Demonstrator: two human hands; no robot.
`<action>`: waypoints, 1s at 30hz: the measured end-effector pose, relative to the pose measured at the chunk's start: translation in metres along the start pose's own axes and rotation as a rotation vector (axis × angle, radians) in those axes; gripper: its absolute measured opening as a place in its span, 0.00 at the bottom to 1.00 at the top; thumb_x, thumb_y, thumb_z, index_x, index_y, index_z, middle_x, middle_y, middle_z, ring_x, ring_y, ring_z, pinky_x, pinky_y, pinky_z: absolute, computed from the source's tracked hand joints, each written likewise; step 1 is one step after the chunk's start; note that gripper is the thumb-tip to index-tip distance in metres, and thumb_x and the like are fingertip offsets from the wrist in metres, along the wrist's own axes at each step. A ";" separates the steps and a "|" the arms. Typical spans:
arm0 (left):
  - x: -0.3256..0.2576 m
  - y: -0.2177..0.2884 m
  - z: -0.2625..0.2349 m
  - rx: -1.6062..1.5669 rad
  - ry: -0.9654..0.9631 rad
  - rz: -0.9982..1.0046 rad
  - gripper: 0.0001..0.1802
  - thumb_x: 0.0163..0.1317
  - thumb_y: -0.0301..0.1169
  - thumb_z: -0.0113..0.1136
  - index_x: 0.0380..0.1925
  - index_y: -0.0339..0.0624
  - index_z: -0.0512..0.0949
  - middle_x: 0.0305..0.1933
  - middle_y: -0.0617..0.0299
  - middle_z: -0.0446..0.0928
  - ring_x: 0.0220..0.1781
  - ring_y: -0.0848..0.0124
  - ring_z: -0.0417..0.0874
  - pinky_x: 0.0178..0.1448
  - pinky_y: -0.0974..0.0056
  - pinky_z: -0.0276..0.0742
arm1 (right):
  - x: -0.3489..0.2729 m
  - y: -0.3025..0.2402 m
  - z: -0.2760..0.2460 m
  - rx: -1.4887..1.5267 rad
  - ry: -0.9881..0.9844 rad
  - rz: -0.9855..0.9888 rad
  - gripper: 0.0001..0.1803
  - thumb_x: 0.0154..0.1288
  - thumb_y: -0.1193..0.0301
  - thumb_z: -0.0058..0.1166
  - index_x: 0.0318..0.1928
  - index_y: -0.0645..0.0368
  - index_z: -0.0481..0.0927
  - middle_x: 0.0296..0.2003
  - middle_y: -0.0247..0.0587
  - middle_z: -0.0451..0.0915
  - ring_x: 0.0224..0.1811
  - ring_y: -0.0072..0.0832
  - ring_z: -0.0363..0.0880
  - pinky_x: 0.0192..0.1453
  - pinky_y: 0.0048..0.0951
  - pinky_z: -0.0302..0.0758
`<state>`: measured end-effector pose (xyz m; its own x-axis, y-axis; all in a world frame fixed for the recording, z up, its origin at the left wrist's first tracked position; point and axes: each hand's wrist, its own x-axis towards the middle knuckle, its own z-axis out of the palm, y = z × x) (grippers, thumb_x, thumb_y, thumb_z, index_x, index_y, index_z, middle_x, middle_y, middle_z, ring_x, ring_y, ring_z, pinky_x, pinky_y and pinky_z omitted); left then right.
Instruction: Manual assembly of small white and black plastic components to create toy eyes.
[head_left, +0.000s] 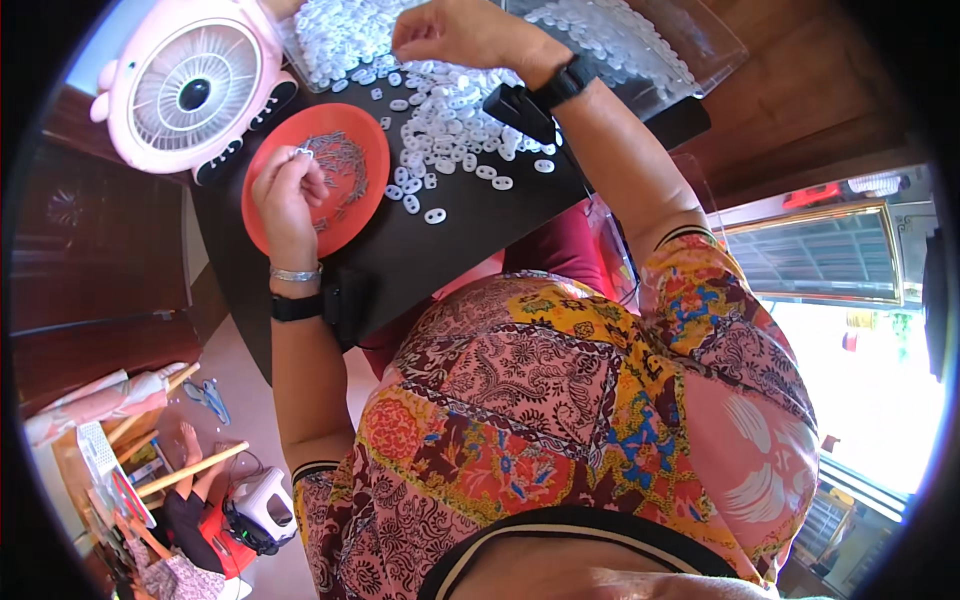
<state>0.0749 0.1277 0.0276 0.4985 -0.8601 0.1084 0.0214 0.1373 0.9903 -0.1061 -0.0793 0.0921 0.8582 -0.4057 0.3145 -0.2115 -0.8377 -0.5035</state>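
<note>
My left hand (288, 200) is closed in a pinch over the left side of a red round plate (262, 232). A small white plastic piece (304, 152) shows at its fingertips. Thin grey metal pins (345, 165), perhaps nails or screws, lie heaped in the plate. My right hand (465, 35) hovers at the far side of the dark table, its fingers curled together; whatever they hold, if anything, is hidden. Below it spreads a loose pile of white oval plastic pieces (450, 120), many with two holes.
A pink fan (195, 95) stands at the table's far left. More white pieces fill a clear bin (715, 50) at the far right and a heap (340, 40) at the back. Beyond the dark table (420, 255), at lower left, a person's bare legs (195, 465) show near wooden furniture.
</note>
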 end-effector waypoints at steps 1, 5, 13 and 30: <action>0.002 -0.001 0.002 -0.009 -0.018 -0.003 0.09 0.59 0.29 0.49 0.21 0.42 0.73 0.19 0.67 0.72 0.19 0.79 0.70 0.23 0.75 0.61 | -0.002 -0.001 -0.009 0.108 0.031 0.030 0.07 0.57 0.72 0.58 0.35 0.62 0.82 0.28 0.43 0.83 0.31 0.31 0.81 0.38 0.31 0.76; 0.003 -0.004 -0.001 0.036 -0.052 -0.027 0.09 0.62 0.30 0.47 0.26 0.38 0.73 0.22 0.64 0.72 0.22 0.77 0.71 0.27 0.74 0.65 | -0.007 -0.004 -0.042 0.599 0.172 0.119 0.05 0.61 0.71 0.57 0.34 0.59 0.80 0.29 0.32 0.80 0.31 0.19 0.77 0.36 0.21 0.74; -0.001 0.004 0.006 0.017 -0.027 -0.006 0.09 0.59 0.30 0.49 0.21 0.42 0.72 0.19 0.67 0.71 0.19 0.79 0.70 0.24 0.75 0.61 | -0.041 -0.030 -0.092 1.142 0.415 -0.097 0.09 0.71 0.66 0.45 0.36 0.57 0.73 0.29 0.31 0.76 0.31 0.21 0.73 0.37 0.23 0.70; -0.002 0.004 0.006 -0.057 -0.002 -0.037 0.07 0.59 0.28 0.51 0.23 0.42 0.73 0.20 0.68 0.70 0.18 0.81 0.68 0.22 0.76 0.60 | -0.158 0.043 0.005 -0.288 0.031 0.470 0.54 0.49 0.46 0.64 0.67 0.67 0.54 0.67 0.60 0.54 0.71 0.48 0.50 0.73 0.40 0.50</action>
<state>0.0692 0.1268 0.0323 0.4944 -0.8662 0.0724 0.0892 0.1333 0.9871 -0.2484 -0.0490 0.0164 0.6270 -0.7674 0.1344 -0.6921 -0.6278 -0.3560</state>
